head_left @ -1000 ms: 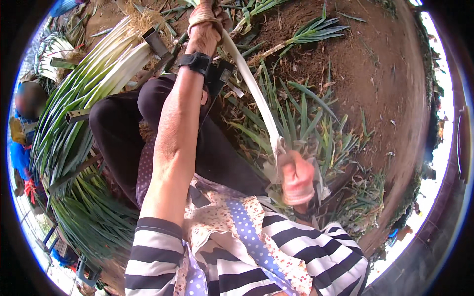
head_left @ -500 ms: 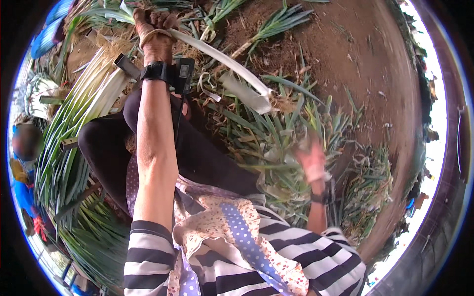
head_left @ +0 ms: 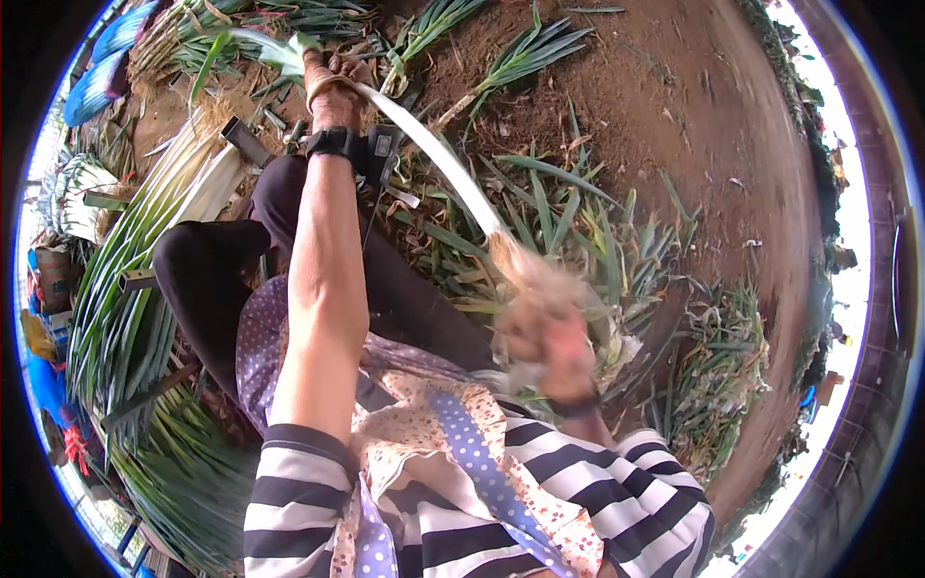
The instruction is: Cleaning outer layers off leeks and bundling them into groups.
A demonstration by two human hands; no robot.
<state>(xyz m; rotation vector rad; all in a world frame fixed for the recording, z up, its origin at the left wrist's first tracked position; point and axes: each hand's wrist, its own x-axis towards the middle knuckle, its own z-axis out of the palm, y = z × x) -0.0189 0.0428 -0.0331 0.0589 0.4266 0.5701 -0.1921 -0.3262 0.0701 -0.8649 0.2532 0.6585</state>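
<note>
My left hand (head_left: 335, 85) is closed around the upper part of a long green onion (head_left: 445, 162), where its green leaves begin. The white stalk slants down to the right and ends in a shaggy root end (head_left: 525, 265). Close to those roots is my right hand (head_left: 554, 342), smeared by motion; whether its fingers grip anything cannot be made out. Peeled leaves and trimmings (head_left: 588, 250) lie in a heap beneath and beyond it.
A large bundle of green onions (head_left: 145, 255) rests across metal bars at my left. More onion plants (head_left: 515, 67) lie on the brown soil (head_left: 665, 106) ahead. Another trimmings pile (head_left: 718, 371) is at right. My dark-clad knees (head_left: 207, 255) are bent below the left arm.
My left hand has shifted slightly right and nearer with the onion. The loose strip by the root is no longer seen there, and my right hand has swung left and forward to the roots.
</note>
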